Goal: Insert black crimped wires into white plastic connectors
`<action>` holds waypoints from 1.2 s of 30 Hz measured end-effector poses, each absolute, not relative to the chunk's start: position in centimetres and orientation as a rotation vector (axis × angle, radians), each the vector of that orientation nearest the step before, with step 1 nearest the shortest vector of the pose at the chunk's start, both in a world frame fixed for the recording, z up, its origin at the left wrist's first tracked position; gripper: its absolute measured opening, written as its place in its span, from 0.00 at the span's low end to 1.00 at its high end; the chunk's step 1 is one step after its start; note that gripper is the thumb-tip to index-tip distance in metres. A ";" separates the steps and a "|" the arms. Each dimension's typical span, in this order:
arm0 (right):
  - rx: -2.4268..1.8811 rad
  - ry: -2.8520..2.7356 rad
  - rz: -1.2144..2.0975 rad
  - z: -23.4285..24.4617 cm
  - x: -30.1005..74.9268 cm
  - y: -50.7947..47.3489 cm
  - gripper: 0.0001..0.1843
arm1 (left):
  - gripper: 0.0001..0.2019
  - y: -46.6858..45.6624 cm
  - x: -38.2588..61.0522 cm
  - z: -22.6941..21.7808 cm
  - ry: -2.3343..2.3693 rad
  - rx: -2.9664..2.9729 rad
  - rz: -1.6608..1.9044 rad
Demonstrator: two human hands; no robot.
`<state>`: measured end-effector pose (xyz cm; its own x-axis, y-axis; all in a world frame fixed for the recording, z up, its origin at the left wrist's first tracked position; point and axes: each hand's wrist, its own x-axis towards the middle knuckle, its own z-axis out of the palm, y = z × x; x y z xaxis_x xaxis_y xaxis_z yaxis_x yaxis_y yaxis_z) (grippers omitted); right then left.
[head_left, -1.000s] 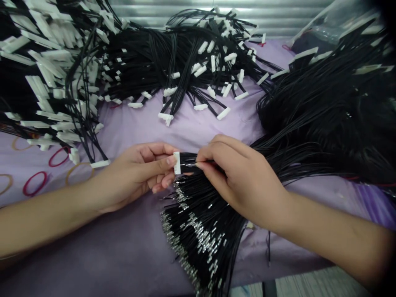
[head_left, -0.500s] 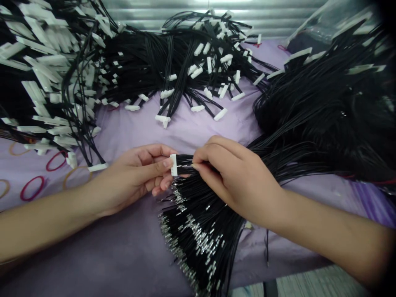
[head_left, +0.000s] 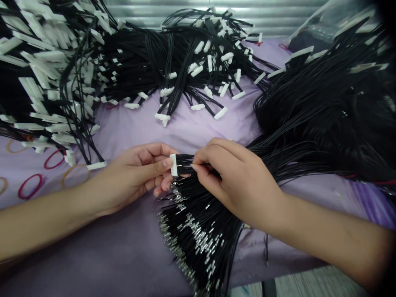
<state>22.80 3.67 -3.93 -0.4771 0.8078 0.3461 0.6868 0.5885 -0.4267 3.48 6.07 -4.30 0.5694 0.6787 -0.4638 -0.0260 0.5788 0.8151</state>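
My left hand [head_left: 147, 173] pinches a white connector housing [head_left: 173, 165] between thumb and fingers. Several black wires [head_left: 185, 159] run from the housing's right side toward my other hand. Close by, my right hand [head_left: 236, 181] has its thumb and forefinger pinched on a thin black wire, with a bit of metal showing near the housing. Whether that wire's tip sits inside the housing is too small to tell. Beneath both hands fans out a bundle of loose black wires [head_left: 213, 206] with silver crimped terminals [head_left: 198, 235] at their ends.
Black cables with white connectors [head_left: 46, 70] are heaped at the left, and more cables [head_left: 145, 53] lie at the back. A large bundle of black wire [head_left: 312, 95] fills the right. Red and yellow rubber bands [head_left: 30, 186] lie on the purple cloth [head_left: 123, 251].
The metal end of the wire by my right fingers shows less than before, nearer the housing. Both hands keep their pinches and have barely moved.
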 end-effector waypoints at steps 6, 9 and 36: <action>-1.136 -2.301 0.351 -4.1 22.9 3.7 0.10 | 0.04 6.0 3.5 -4.3 0.880 0.852 0.493; -1.123 -2.292 0.361 -4.1 22.9 3.9 0.09 | 0.04 6.1 3.5 -4.5 0.911 0.856 0.506; -1.226 -2.182 0.413 -4.7 22.0 3.6 0.08 | 0.05 6.0 3.5 -4.6 0.871 0.917 0.502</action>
<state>21.98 3.56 -4.66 -0.3964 0.8504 0.3458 0.6653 0.5257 -0.5301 3.50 6.03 -4.57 0.5675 0.7026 -0.4294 -0.0197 0.5329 0.8460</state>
